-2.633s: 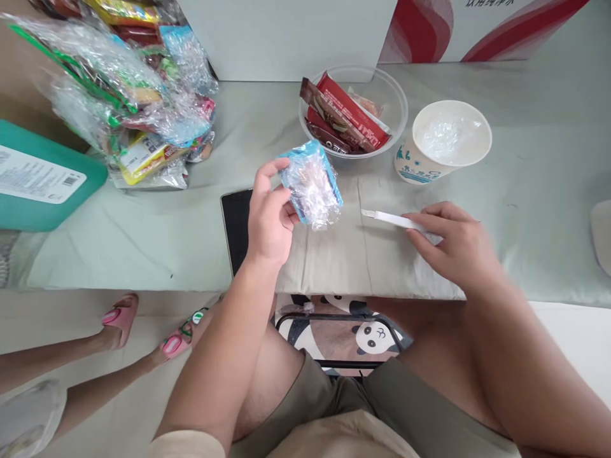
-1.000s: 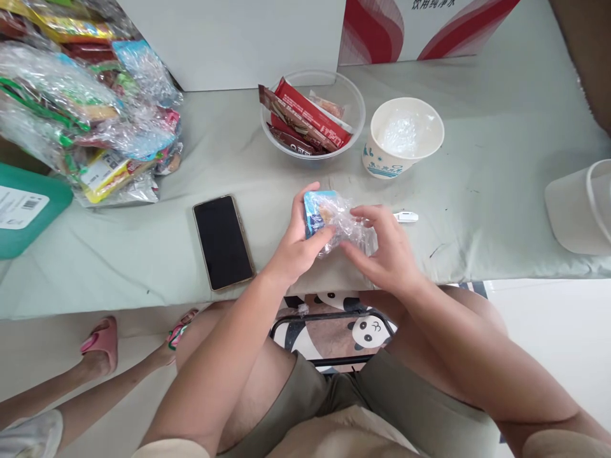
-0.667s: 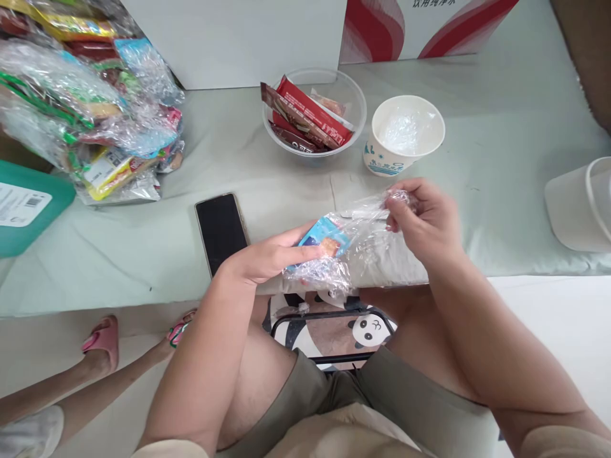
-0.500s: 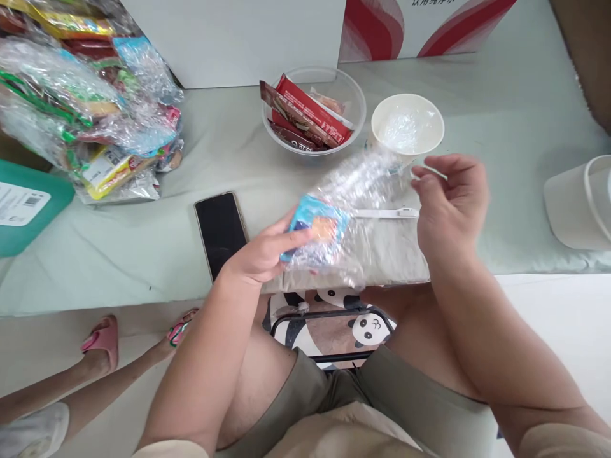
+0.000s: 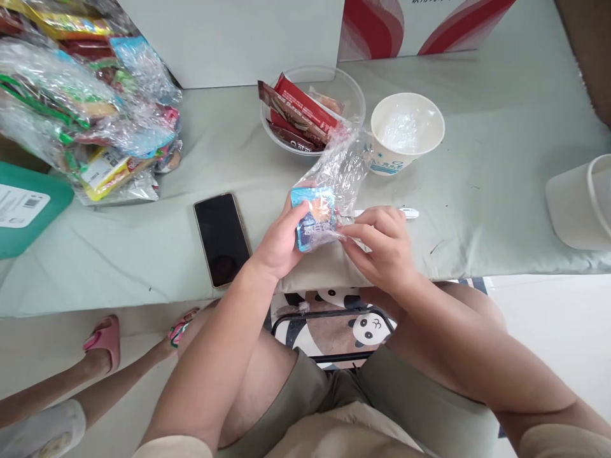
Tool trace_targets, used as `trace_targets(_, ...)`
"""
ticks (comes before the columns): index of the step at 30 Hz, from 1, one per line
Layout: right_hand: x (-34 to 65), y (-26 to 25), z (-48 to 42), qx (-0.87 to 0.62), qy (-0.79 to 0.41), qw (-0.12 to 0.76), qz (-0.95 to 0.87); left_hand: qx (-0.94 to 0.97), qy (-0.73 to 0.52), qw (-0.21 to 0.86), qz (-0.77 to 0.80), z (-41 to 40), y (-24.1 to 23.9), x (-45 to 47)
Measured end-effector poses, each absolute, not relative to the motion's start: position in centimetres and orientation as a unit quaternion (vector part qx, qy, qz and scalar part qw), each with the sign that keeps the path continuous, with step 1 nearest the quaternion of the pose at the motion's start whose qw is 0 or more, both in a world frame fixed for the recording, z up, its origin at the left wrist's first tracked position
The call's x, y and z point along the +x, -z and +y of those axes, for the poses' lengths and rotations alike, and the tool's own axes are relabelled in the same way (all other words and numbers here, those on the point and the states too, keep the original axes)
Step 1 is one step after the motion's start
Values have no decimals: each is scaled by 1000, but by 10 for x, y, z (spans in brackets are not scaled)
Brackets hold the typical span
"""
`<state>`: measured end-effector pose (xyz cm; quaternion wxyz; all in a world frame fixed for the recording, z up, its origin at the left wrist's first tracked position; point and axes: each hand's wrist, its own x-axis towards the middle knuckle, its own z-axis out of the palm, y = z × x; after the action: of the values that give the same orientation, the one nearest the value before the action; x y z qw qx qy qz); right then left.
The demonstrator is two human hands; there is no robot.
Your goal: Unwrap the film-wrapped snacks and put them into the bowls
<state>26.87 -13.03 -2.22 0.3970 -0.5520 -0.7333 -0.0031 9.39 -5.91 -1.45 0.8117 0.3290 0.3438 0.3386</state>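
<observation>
My left hand (image 5: 281,238) is closed around a small blue snack packet (image 5: 317,213), thumb across its front. Clear plastic wrap (image 5: 341,159) clings to the packet and trails up to the rim of the bowl. My right hand (image 5: 382,245) pinches the wrap at the packet's lower right edge. Partly behind my right fingers lies a thin white tool (image 5: 409,213), its kind unclear. Just beyond stand a clear plastic bowl (image 5: 353,89) with red and brown snack bars (image 5: 305,108), and a white paper cup (image 5: 405,162) with crumpled clear film (image 5: 401,130) inside.
A black phone (image 5: 222,238) lies left of my hands. Bagged snacks (image 5: 95,108) and a green container (image 5: 35,207) crowd the left side. White boxes (image 5: 248,38) line the back; a white bucket (image 5: 575,207) stands right. Another person's legs (image 5: 128,375) show lower left.
My right hand has come left and down from beside the paper cup to the packet. The packet is more upright, and the loose wrap now leans toward the bowl.
</observation>
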Motion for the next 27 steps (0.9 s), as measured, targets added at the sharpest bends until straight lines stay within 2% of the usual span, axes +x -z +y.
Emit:
trace_targets(3,272,18,-134,-518,40,440,-732,320,-339,808,359,-59,11,95)
trace_targets(8,275,20,-143,-540,54,409,-734,323,-344,796,379,-60,10,96)
trace_targets(11,275,25,-148,-505,67,421,-751,300,-402,762,409,-56,16,96)
trace_targets(16,269,15,-155,-323,-22,455,-829,268,-459,734,423,-51,20,95)
trace_targets(18,269,7,-157,-302,-69,480,-821,255,-466,739,413,-52,16,95)
trace_targets(22,280,1,-153,-525,-77,540,-653,244,-439,765,403,-55,9,92)
trace_targets(24,286,2,-146,-603,-126,501,-608,258,-399,784,400,-57,10,91)
trace_targets(27,289,4,-136,-575,-206,429,-666,281,-365,795,394,-61,16,97)
